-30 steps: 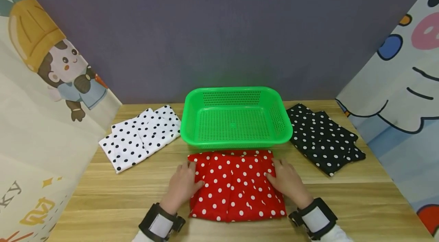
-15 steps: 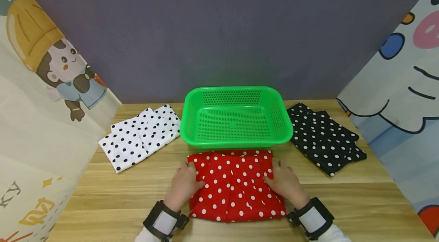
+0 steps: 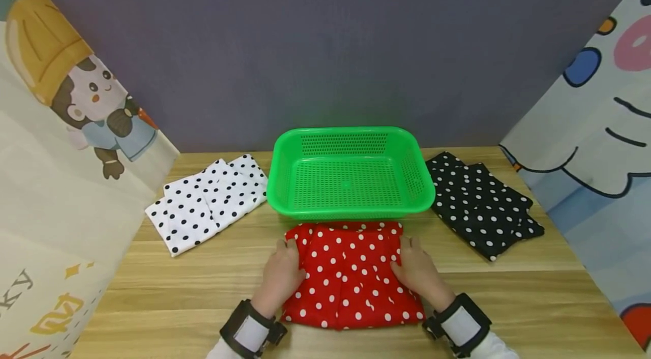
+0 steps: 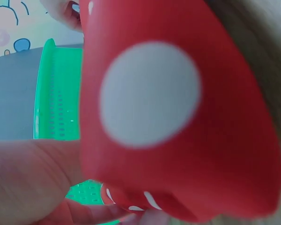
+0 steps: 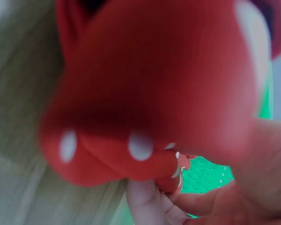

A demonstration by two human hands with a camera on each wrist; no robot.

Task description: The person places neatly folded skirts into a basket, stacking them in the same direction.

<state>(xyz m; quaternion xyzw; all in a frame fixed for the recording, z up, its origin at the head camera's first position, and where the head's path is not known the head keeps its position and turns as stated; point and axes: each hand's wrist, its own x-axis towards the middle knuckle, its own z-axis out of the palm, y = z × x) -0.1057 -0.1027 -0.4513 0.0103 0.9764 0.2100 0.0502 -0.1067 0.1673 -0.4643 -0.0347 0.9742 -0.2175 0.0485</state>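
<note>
A folded red cloth with white dots (image 3: 351,274) lies on the wooden table, in front of the green basket. My left hand (image 3: 282,271) pinches its left side, thumb on top. In the left wrist view the fingers (image 4: 91,213) reach under the cloth's edge. On the opposite side my right hand (image 3: 418,268) pinches the cloth likewise; the right wrist view shows fingers (image 5: 143,201) beneath the fabric. Both upper corners are bunched slightly inward. The cloth's underside is hidden in the head view.
The green plastic basket (image 3: 351,215) stands just beyond the red cloth, against the grey back wall. A folded white cloth with black dots (image 3: 203,206) lies left of it, a black cloth with white dots (image 3: 478,206) right. Printed panels flank the table (image 3: 168,302).
My left hand has shifted right, drawing the cloth's upper left corner inward. The right hand has moved slightly inward. Fingers of both hands have curled in at the sides.
</note>
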